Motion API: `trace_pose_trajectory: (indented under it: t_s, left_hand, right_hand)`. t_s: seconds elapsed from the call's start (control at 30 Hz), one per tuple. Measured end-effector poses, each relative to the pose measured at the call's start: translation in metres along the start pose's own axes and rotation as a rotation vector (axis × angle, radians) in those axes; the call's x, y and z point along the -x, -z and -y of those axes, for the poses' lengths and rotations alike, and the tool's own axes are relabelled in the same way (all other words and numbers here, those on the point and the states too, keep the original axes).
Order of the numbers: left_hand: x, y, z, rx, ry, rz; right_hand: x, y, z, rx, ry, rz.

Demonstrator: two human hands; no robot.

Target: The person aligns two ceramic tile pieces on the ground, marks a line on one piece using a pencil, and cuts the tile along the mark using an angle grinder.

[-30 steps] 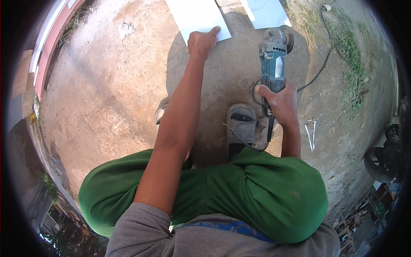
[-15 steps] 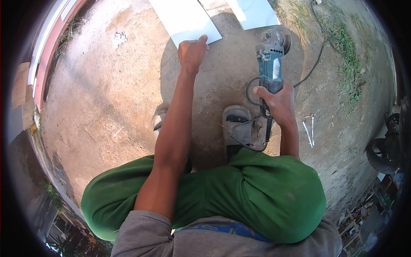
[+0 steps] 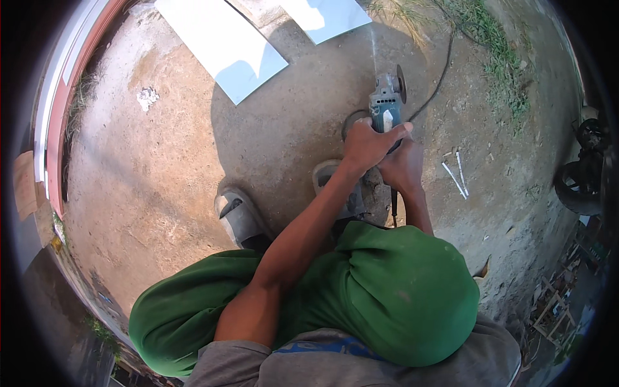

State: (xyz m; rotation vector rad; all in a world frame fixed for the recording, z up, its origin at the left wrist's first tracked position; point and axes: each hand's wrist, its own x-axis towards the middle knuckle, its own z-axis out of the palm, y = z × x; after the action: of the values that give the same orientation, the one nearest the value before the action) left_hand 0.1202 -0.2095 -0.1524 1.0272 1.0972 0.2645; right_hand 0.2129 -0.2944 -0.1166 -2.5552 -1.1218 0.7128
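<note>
A blue-green angle grinder (image 3: 388, 102) is held above the ground, its disc (image 3: 402, 84) upright on the right side of its head. Around the grinder's body lies my left hand (image 3: 370, 146), with the thumb across the top. Just behind it, my right hand (image 3: 405, 162) grips the rear of the tool, partly covered by the left. A white rectangular panel (image 3: 216, 48) lies on the ground ahead to the left, and neither hand touches it. To its right is a second white panel (image 3: 332, 20), near the grinder's head.
A black cord (image 3: 440, 82) runs from the grinder toward grass (image 3: 493, 71) at the right. Two thin white strips (image 3: 455, 175) rest on the dirt ground. My sandals (image 3: 238, 214) stand close behind the tool. A dark wheel (image 3: 576, 187) shows at the far right.
My left hand has let go of the white panel's near corner and moved right onto the grinder. The grinder has come closer to me. The view has shifted, too.
</note>
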Motion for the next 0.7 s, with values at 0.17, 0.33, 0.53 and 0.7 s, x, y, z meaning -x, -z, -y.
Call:
trace_pose_trajectory:
  t_s: [0.17,0.33,0.53,0.7]
  left_hand:
    - [-0.003,-0.006,-0.008,-0.19,0.107,-0.196]
    - [-0.003,-0.01,-0.004,-0.068,0.015,-0.232]
    - [-0.007,0.002,0.017,0.104,-0.022,-0.138]
    - [0.0,-0.004,0.002,0.28,-0.036,0.034]
  right_hand:
    - [0.001,0.006,0.018,0.124,-0.045,0.072]
    - [-0.004,0.014,0.024,0.147,-0.081,0.127]
    - [-0.009,0.02,-0.005,-0.156,-0.031,0.326]
    - [-0.016,0.019,-0.058,-1.047,-0.186,0.7]
